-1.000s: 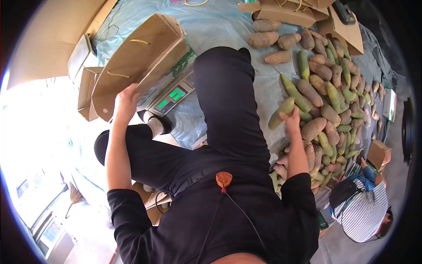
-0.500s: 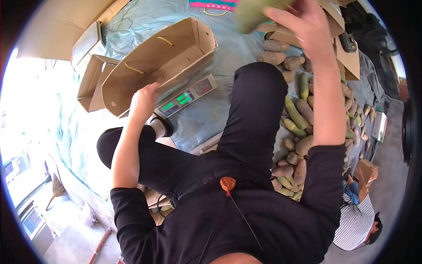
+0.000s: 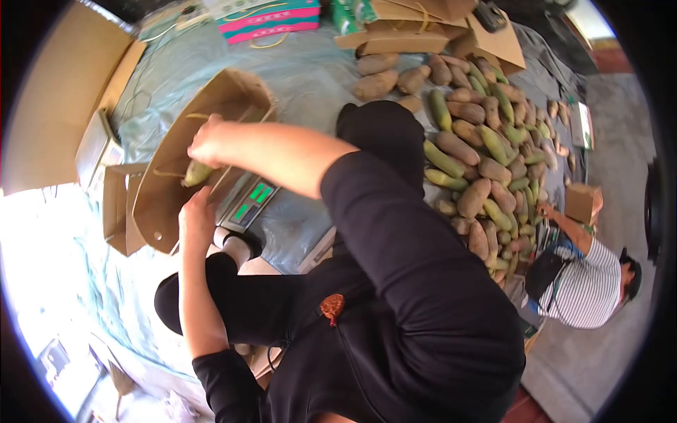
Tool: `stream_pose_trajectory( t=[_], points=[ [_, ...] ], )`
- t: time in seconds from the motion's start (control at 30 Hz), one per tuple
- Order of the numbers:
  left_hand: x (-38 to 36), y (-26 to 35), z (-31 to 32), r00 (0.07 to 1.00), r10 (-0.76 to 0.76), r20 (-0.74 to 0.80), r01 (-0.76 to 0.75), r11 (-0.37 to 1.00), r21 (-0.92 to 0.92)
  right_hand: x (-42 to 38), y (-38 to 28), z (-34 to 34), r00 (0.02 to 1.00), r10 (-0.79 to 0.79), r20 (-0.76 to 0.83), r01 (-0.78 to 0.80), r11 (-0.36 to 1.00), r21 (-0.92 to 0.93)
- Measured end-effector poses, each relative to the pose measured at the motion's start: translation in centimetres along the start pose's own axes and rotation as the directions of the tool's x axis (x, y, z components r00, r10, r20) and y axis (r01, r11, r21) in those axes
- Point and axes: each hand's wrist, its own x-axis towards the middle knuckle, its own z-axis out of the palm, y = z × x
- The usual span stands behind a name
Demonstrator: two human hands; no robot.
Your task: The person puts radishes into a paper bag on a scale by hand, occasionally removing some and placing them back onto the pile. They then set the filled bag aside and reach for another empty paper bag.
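Observation:
My right hand (image 3: 211,141) reaches across into the open cardboard box (image 3: 155,208), its fingers closed at one end of a green radish (image 3: 197,171). The radish hangs tilted inside the box, partly covered by the hand. At the box's near wall is my left hand (image 3: 197,215), with its fingers bent over the rim; the fingertips are partly hidden. Yellow cord handles show on the box's far wall. Beneath the box stands a digital scale (image 3: 245,210) with lit green figures.
A heap of green and soil-brown radishes (image 3: 486,151) lies to the right. A smaller carton (image 3: 121,204) is left of the box, a pink and teal box (image 3: 268,25) at the back. Far right, a person in a striped shirt (image 3: 585,285) bends beside the heap.
My right hand has brought the radish from the upper right, above the heap, leftward into the box. My left hand stays at the box's rim. The view has turned to the right.

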Motion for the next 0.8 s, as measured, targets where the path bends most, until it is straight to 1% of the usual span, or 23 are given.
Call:
stream_pose_trajectory(
  t=[0.07, 0.13, 0.17, 0.2, 0.23, 0.27, 0.3, 0.33, 0.37, 0.4, 0.47, 0.53, 0.57, 0.6, 0.63, 0.67, 0.7, 0.73, 0.77, 0.8],
  points=[
    [0.3, 0.2, -0.1, 0.997, -0.062, 0.045, 0.063, 0.998, -0.029, 1.5, -0.4, 1.4, 0.968, 0.161, 0.194, -0.161, 0.987, -0.015],
    [0.4, 0.5, 0.0, 0.999, -0.008, 0.035, 0.010, 0.999, -0.052, 4.2, -0.5, 3.4, 0.911, 0.271, 0.311, -0.323, 0.938, 0.129],
    [0.5, 0.6, -0.1, 0.998, -0.020, 0.054, 0.023, 0.998, -0.052, 4.4, -0.6, 3.3, 0.895, 0.302, 0.328, -0.365, 0.919, 0.152],
    [0.4, 0.7, -0.2, 0.997, -0.035, 0.073, 0.038, 0.998, -0.049, 3.2, -0.4, 1.9, 0.894, 0.279, 0.351, -0.360, 0.914, 0.190],
    [0.5, 1.1, -0.4, 0.998, -0.032, 0.048, 0.036, 0.996, -0.077, 1.4, 0.5, 0.8, 0.952, 0.182, 0.245, -0.260, 0.906, 0.335],
    [0.5, 1.3, -0.5, 0.998, -0.021, 0.058, 0.025, 0.997, -0.078, 2.1, 1.7, 0.8, 0.981, 0.045, 0.189, -0.121, 0.903, 0.412],
    [0.6, 1.4, -0.5, 0.998, -0.030, 0.061, 0.036, 0.994, -0.099, 1.0, 1.8, -0.7, 0.996, -0.034, 0.087, 0.007, 0.953, 0.303],
    [0.6, 1.5, -0.5, 0.997, -0.040, 0.065, 0.048, 0.992, -0.120, -0.5, 2.4, -2.2, 0.991, -0.117, 0.057, 0.099, 0.961, 0.259],
    [0.6, 1.6, -0.4, 0.998, -0.023, 0.055, 0.028, 0.996, -0.082, -2.0, 2.8, -3.4, 0.994, -0.110, -0.023, 0.112, 0.960, 0.256],
    [0.6, 1.7, -0.4, 0.998, -0.019, 0.067, 0.024, 0.996, -0.084, -4.9, 3.9, -4.9, 0.976, -0.179, -0.122, 0.205, 0.946, 0.251],
    [0.6, 1.9, -0.4, 0.998, -0.027, 0.063, 0.033, 0.995, -0.097, -9.9, 6.9, -5.7, 0.900, -0.156, -0.407, 0.318, 0.874, 0.368],
    [0.6, 2.1, -0.3, 0.999, -0.014, 0.051, 0.018, 0.996, -0.082, -16.2, 9.9, -5.7, 0.867, 0.011, -0.497, 0.263, 0.839, 0.476],
    [0.5, 2.3, -0.3, 0.997, -0.036, 0.067, 0.042, 0.996, -0.078, -19.3, 11.5, -4.8, 0.845, 0.126, -0.520, 0.207, 0.820, 0.533],
    [0.5, 2.3, -0.3, 0.995, -0.058, 0.079, 0.064, 0.995, -0.072, -22.4, 13.2, -3.6, 0.823, 0.201, -0.531, 0.178, 0.797, 0.578],
    [0.4, 2.0, -0.1, 0.995, -0.064, 0.080, 0.068, 0.996, -0.055, -23.2, 16.1, -0.6, 0.757, 0.219, -0.616, 0.128, 0.875, 0.467],
    [0.2, 2.2, 0.0, 0.994, -0.057, 0.096, 0.062, 0.997, -0.052, -26.3, 17.1, 1.8, 0.777, 0.418, -0.471, 0.005, 0.744, 0.669],
    [0.2, 2.7, -0.1, 0.991, -0.082, 0.107, 0.088, 0.995, -0.054, -28.3, 18.7, 5.7, 0.692, 0.492, -0.528, -0.050, 0.763, 0.645],
    [0.2, 3.0, -0.2, 0.988, -0.108, 0.114, 0.115, 0.992, -0.057, -31.8, 17.7, 7.1, 0.688, 0.619, -0.378, -0.249, 0.692, 0.678],
    [0.2, 3.0, -0.2, 0.986, -0.116, 0.118, 0.121, 0.992, -0.037, -34.0, 17.3, 10.2, 0.646, 0.700, -0.304, -0.354, 0.627, 0.694],
    [0.2, 2.9, -0.1, 0.986, -0.112, 0.123, 0.117, 0.993, -0.031, -35.7, 17.6, 14.7, 0.600, 0.760, -0.251, -0.395, 0.554, 0.733]
  ],
)
